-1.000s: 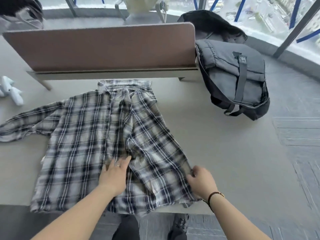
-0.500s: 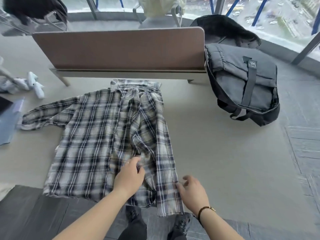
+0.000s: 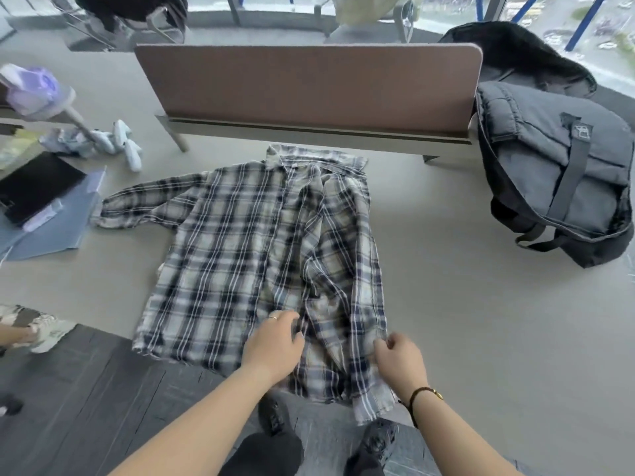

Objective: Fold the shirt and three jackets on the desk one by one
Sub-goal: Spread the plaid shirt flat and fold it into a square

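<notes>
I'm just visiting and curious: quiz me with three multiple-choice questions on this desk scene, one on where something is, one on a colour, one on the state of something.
1. Where does the grey backpack lie relative to the plaid shirt?
A. to its right
B. to its left
C. on top of it

2. What colour is the divider panel behind the shirt?
A. green
B. brown
C. white

3. How is the shirt's right side?
A. hanging off a chair
B. spread flat outward
C. folded in over the body

Answers:
1 A, the backpack sits at the desk's right end.
2 B, the panel is a dull brown.
3 C, the right side lies doubled inward where the left hand and right hand work, while the other sleeve stretches out.
</notes>
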`<state>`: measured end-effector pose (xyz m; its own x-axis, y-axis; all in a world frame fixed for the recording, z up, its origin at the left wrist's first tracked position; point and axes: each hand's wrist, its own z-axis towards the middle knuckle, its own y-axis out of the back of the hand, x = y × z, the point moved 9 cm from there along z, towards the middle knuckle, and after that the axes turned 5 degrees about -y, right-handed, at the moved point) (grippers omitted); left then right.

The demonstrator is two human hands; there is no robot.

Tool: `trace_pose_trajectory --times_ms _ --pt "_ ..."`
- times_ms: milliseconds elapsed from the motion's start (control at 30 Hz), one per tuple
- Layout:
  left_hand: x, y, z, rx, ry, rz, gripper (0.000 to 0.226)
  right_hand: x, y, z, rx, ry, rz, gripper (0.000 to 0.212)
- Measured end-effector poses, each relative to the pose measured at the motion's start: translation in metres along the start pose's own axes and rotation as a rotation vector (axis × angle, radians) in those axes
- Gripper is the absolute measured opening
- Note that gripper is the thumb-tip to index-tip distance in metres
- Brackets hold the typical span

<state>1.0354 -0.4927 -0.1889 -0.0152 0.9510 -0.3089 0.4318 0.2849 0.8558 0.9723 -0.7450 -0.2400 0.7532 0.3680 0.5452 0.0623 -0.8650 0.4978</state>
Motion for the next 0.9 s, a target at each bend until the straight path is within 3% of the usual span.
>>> trace_pose_trajectory --times_ms 67,133,200,300,367,433,500,567,600,667,733,767,900 --pt "0.029 0.003 -0.002 -0.018 0.039 0.026 0.045 -0.007 0.005 -0.003 0.01 -0.059 0.201 0.017" --pt "0.061 0.006 -0.005 -0.029 0.09 0.048 0.046 -0.012 -0.001 -0.013 0.124 -0.155 0.373 0.011" --pt "0.092 0.01 -0.005 -0.03 0.114 0.049 0.047 -0.012 -0.012 -0.021 0.229 -0.206 0.443 0.033" --pt "0.132 0.024 -0.003 -0.045 0.106 0.052 0.048 -0.003 -0.024 -0.033 0.183 -0.256 0.601 0.049" --pt "0.163 0.035 -0.003 -0.062 0.115 0.031 0.05 0.013 -0.04 -0.044 0.133 -0.332 0.806 0.033" --pt "0.188 0.044 -0.002 -0.081 0.114 0.007 0.051 0.042 -0.047 -0.056 0.029 -0.288 0.864 0.013" --pt "0.215 0.057 -0.001 -0.11 0.122 -0.033 0.051 0.091 -0.055 -0.073 -0.155 -0.062 0.646 0.017" --pt "0.235 0.069 -0.002 -0.149 0.117 -0.081 0.05 0.152 -0.092 -0.104 -0.222 0.271 0.205 0.036" --pt "0.243 0.073 -0.003 -0.166 0.112 -0.105 0.049 0.17 -0.132 -0.115 -0.138 0.377 -0.063 0.054" --pt "0.258 0.08 -0.006 -0.182 0.103 -0.146 0.048 0.162 -0.215 -0.124 0.151 0.323 -0.496 0.079" --pt "0.272 0.082 -0.007 -0.179 0.085 -0.154 0.048 0.131 -0.261 -0.127 0.388 0.151 -0.546 0.079" --pt "0.281 0.083 -0.007 -0.176 0.082 -0.145 0.048 0.124 -0.266 -0.129 0.403 0.113 -0.467 0.076" --pt "0.328 0.075 -0.011 -0.132 0.156 -0.118 0.051 0.114 -0.219 -0.123 0.066 0.169 -0.399 0.053"
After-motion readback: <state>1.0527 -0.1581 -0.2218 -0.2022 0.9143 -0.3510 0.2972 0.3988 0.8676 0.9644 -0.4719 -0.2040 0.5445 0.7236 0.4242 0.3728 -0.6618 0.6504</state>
